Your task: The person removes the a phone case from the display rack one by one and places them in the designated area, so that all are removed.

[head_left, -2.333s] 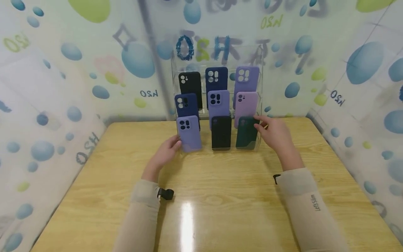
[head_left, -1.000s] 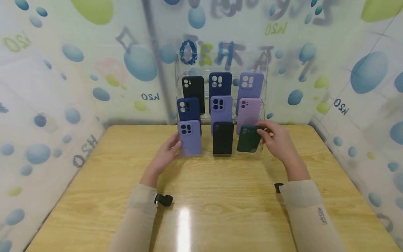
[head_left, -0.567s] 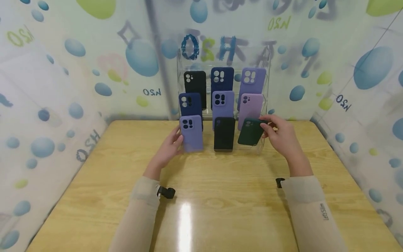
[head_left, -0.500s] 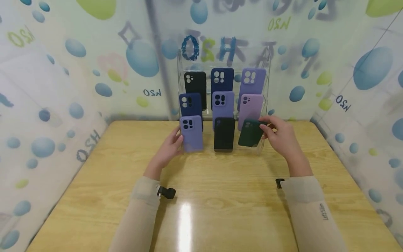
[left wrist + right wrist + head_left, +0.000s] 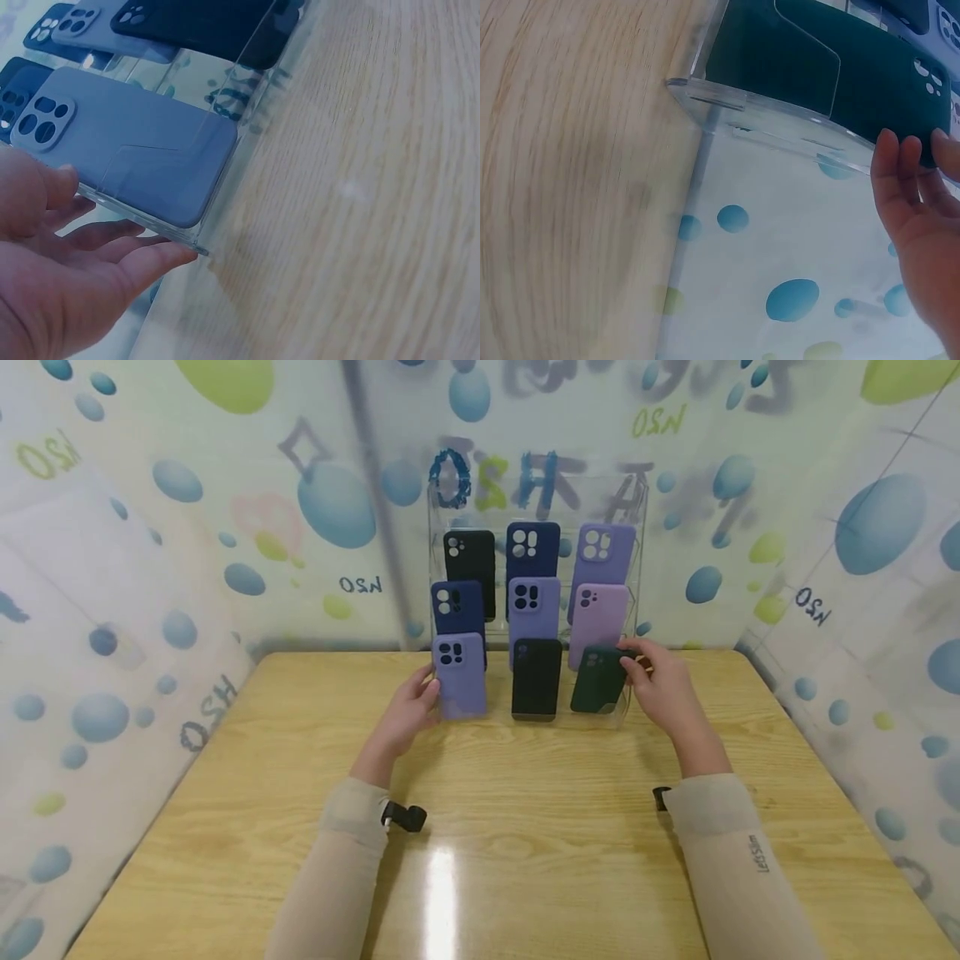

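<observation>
The pale wooden desk leaves front passage; a transparent plastic lip partly obstructs the dark-green rectangular phone case.

green case: matt, seemingly smooth | rack: clear glossy plastic | tabletop: shiny, wood-grained

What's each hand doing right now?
Left hand: closed on the side edge of the clear stand.
Right hand: closed, pinching the dark green phone case by its upper corner.
</observation>
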A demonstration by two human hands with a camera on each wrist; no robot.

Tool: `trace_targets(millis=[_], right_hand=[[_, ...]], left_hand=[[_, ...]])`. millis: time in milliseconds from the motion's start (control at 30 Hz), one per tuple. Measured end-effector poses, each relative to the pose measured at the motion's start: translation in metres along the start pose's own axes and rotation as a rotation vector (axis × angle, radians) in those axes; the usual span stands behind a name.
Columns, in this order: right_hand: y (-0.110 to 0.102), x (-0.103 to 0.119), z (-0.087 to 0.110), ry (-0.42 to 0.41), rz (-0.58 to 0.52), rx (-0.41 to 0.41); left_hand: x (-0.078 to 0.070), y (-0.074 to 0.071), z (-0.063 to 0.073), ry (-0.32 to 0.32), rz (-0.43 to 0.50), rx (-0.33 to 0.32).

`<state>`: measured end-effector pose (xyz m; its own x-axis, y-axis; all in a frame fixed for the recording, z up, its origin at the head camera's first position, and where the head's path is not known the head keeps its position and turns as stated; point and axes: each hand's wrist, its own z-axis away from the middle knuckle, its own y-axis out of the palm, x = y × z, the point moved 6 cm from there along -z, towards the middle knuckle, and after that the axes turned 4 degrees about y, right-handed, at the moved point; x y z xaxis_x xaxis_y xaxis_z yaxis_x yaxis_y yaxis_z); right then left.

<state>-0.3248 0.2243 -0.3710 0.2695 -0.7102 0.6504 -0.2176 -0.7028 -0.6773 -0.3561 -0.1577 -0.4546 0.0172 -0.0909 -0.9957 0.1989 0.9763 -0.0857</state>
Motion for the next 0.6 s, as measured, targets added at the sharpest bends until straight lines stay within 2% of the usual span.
trace_targets(millis=[300, 500, 600], right_hand=[[-0.004, 0.002, 0.002, 0.009, -0.022, 0.019], [-0.029, 0.028, 0.003, -0.065, -0.085, -0.078], [-0.041, 0.044, 0.003, -0.077, -0.134, -0.094]], left_hand=[[0.001, 0.001, 0.002, -0.010, 0.009, 0.024], [0.001, -0.002, 0.003, -0.010, -0.062, 0.044], [0.000, -0.004, 0.003, 0.001, -0.109, 0.084]])
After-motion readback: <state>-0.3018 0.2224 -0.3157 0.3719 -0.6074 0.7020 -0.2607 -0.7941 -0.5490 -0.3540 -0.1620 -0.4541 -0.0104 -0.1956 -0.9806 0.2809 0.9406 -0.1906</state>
